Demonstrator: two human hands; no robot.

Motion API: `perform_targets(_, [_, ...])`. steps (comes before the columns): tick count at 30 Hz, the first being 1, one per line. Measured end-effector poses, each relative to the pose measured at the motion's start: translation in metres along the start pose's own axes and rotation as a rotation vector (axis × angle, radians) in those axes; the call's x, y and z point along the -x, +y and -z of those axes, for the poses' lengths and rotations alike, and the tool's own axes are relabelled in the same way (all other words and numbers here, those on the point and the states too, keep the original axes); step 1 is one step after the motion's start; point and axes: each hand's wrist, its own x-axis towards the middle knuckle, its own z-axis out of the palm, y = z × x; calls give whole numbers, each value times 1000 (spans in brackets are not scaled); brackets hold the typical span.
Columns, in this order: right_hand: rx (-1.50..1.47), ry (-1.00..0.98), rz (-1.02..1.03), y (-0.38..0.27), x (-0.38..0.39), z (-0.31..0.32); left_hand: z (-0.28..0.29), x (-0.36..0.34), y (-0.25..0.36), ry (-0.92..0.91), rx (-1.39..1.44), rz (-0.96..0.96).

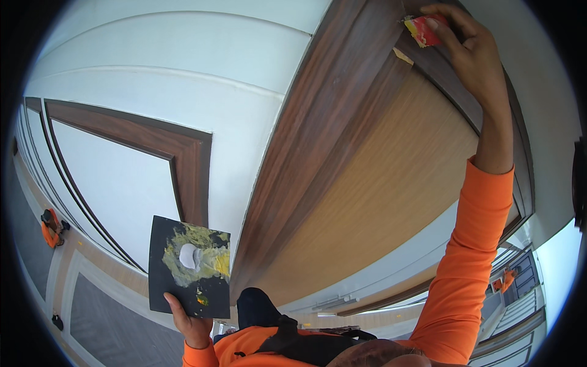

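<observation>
Against the brown door frame (342, 122), right hand (474, 52) fingers clamp a red scraper (425, 30); left hand (192, 327) grips a putty-smeared black board (189, 266).

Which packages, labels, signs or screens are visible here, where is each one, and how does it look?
No sign or screen shows.
Small crumpled red and yellow piece, perhaps a wrapper: pressed by the right hand against the dark door frame, top right.
Black square board smeared with yellow and white paste: in the left hand, lower left.
</observation>
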Motion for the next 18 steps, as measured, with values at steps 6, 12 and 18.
perform_targets(6, [-5, -10, 47, -8, 3, 3, 1, -1, -2, 0, 7, 2])
perform_targets(12, [-120, -3, 90, 25, -6, -2, -5, -1, -1, -38, 2, -3])
perform_targets(18, [-4, 95, 61, -13, 8, -2, -4, 0, -2, 18, 13, -18])
